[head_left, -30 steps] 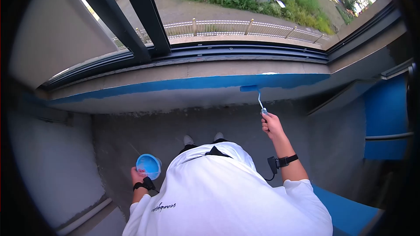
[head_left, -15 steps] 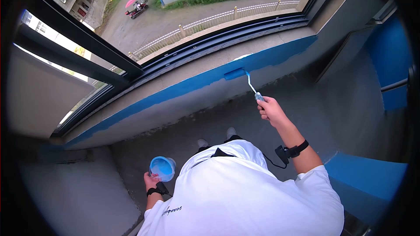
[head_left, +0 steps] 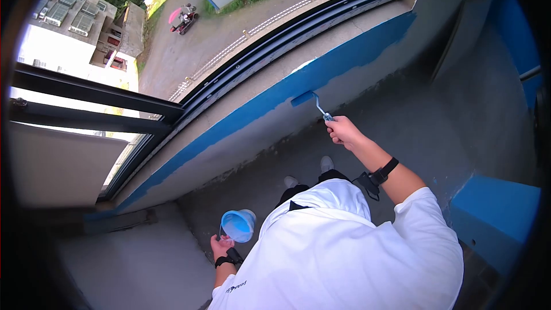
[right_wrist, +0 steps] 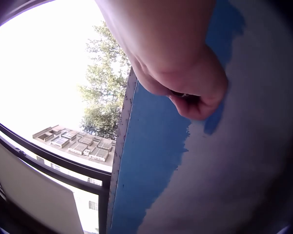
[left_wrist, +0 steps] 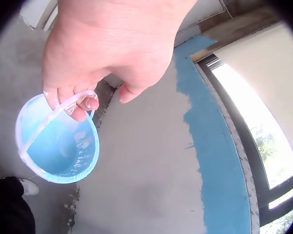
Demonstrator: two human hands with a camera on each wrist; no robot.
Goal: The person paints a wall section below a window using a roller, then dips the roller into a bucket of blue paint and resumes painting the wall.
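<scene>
My right hand (head_left: 344, 132) grips the handle of a paint roller (head_left: 302, 99), whose blue sleeve lies against the low wall at the lower edge of a wet-looking blue band (head_left: 356, 57). In the right wrist view the curled fingers hide most of the handle. Down by my left side, my left hand (head_left: 222, 245) carries a small light-blue bucket (head_left: 248, 218). The left wrist view shows its fingers hooked round the pale bail handle (left_wrist: 51, 117), with paint smears on the fingertips. Blue paint coats the inside of the bucket, which hangs tilted.
Above the wall run a bare sill (head_left: 252, 102) and a dark-framed window (head_left: 229, 74), with a road outside. Bare grey wall (head_left: 229, 140) shows below the blue band. A blue block-like surface (head_left: 493, 212) stands at my right. My shoes (head_left: 326, 163) are on the grey floor.
The head view has turned left. The roller has moved left along the wall and slightly lower, away from the white patch at the sill edge. Both hands keep their holds.
</scene>
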